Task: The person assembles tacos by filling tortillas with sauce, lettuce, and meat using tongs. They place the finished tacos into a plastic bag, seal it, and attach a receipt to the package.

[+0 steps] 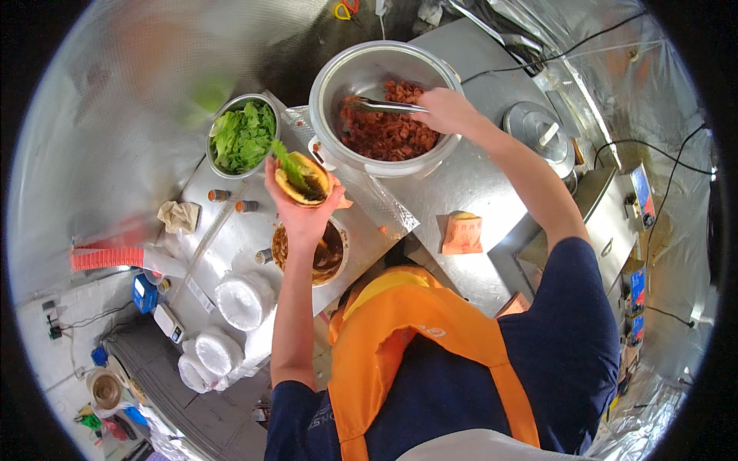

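Observation:
My left hand (302, 215) is closed around a split flatbread (306, 183) with green lettuce sticking out of its opening. Just below it stands a tub of brown sauce (330, 257), partly covered by my left forearm. My right hand (448, 113) grips metal tongs (388, 107), whose far ends rest among chopped reddish-brown meat (388, 138). That meat lies in a large round pot (323, 88) with a pale rim. Left of the pot, a steel bowl (217, 164) is heaped with lettuce leaves (244, 134).
A filled bread in a paper sleeve (462, 234) lies on the steel counter (430, 196) at right. A lidded pot (536, 132) stands beyond it. At left are a folded cloth (178, 217), several small shakers (247, 206), and stacks of plastic-wrapped bowls (243, 300). A cable (569, 52) crosses the back.

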The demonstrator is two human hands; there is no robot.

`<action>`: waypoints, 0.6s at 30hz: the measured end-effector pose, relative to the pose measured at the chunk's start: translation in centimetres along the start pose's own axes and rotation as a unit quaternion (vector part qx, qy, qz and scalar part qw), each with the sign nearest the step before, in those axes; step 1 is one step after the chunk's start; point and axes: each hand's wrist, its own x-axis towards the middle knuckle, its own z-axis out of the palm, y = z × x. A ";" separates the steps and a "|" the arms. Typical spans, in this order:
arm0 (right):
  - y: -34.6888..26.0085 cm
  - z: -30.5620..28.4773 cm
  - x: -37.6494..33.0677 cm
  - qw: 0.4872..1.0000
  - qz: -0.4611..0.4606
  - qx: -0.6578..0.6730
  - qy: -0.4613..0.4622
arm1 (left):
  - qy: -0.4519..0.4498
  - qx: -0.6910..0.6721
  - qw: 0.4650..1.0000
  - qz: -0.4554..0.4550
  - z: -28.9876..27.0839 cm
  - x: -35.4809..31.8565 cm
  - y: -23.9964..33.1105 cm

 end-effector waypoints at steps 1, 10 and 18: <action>0.7 -0.9 -1.3 0.999 0.003 0.033 0.024 | -0.006 -0.042 0.998 -0.038 0.4 0.3 0.1; -1.0 -10.3 -11.4 0.876 0.135 0.458 0.063 | 0.009 0.145 0.988 0.058 8.2 8.1 1.3; -3.3 -8.3 -15.2 0.838 0.123 0.522 0.099 | -0.019 0.132 0.987 0.091 12.2 8.5 2.1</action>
